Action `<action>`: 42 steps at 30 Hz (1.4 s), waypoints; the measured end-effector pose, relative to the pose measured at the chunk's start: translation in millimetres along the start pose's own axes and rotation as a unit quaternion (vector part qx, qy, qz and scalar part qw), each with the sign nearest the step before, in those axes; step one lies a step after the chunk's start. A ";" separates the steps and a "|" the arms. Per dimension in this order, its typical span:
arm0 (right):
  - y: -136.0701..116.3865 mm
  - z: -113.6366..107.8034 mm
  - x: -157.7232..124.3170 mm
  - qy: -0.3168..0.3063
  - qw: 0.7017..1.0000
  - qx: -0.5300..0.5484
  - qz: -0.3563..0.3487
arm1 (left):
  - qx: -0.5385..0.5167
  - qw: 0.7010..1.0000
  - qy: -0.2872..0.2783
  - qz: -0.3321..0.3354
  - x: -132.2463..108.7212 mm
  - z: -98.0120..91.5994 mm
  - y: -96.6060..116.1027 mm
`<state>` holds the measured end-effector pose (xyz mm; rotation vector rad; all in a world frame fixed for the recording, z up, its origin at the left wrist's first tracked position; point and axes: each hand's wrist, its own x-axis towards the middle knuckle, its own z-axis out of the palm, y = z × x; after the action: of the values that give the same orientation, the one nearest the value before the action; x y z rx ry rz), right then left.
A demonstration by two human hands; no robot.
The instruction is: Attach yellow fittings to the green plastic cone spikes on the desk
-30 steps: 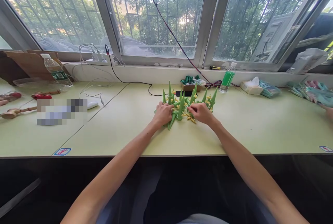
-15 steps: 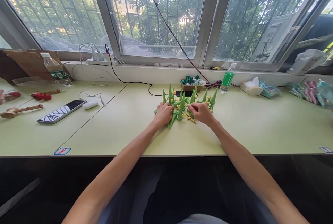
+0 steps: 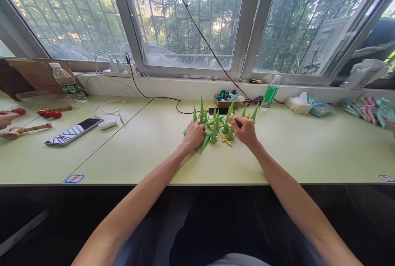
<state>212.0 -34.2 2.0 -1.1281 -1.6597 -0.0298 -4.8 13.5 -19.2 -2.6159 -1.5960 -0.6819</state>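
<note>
Green cone-shaped watering spikes (image 3: 214, 130) stand and lie in a cluster on the table, with small yellow valve pieces among them. My left hand (image 3: 195, 135) rests at the cluster's left side, its fingers curled over a green spike that is mostly hidden; another spike (image 3: 205, 142) lies beside the palm, its point towards me. At the right side, my right hand (image 3: 245, 129) is closed in a pinch next to an upright spike. A small yellow piece (image 3: 231, 119) shows at its fingertips. Several loose yellow pieces (image 3: 227, 142) lie in front, between my hands.
A phone (image 3: 73, 132), a white mouse (image 3: 107, 124) and wooden toys (image 3: 29, 131) lie to the left, where another person's hand (image 3: 6, 119) shows. A small box (image 3: 226, 103) and a green-labelled bottle (image 3: 270, 93) stand behind. Tissues (image 3: 298, 103) and packets (image 3: 319, 106) lie right.
My right hand has moved slightly right and up, and its fingertips now show a yellow piece beside a spike. My left hand stays put. Another person's hand has come in at the left edge.
</note>
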 end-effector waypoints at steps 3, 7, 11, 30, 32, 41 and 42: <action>-3.2 -2.9 0.8 0.029 0.999 0.012 0.013 | -0.023 0.999 0.032 -0.003 -0.6 -1.3 0.8; -5.4 -6.5 1.5 0.049 0.997 0.030 0.046 | -0.088 0.987 0.136 0.020 -2.0 -6.0 4.1; -6.7 -6.8 0.8 0.040 0.997 0.029 0.055 | -0.155 0.951 0.257 0.069 -4.6 -12.1 10.8; -21.1 23.7 -21.3 -0.138 0.986 0.089 -0.011 | -0.127 0.932 0.230 0.249 -22.6 -9.1 25.4; -20.3 23.9 -21.3 -0.134 0.987 0.092 -0.008 | -0.130 0.932 0.229 0.250 -22.3 -8.0 25.2; -20.6 19.9 -15.7 -0.048 0.995 0.074 0.052 | -0.221 0.939 0.210 0.158 -15.6 -3.5 21.0; -20.5 19.2 -15.0 -0.036 0.995 0.073 0.057 | -0.224 0.942 0.206 0.144 -14.9 -3.6 20.7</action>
<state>183.6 -45.1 -7.5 -1.1213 -1.6289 0.2044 5.7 -10.0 -16.9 -2.6397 -1.0062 -1.5892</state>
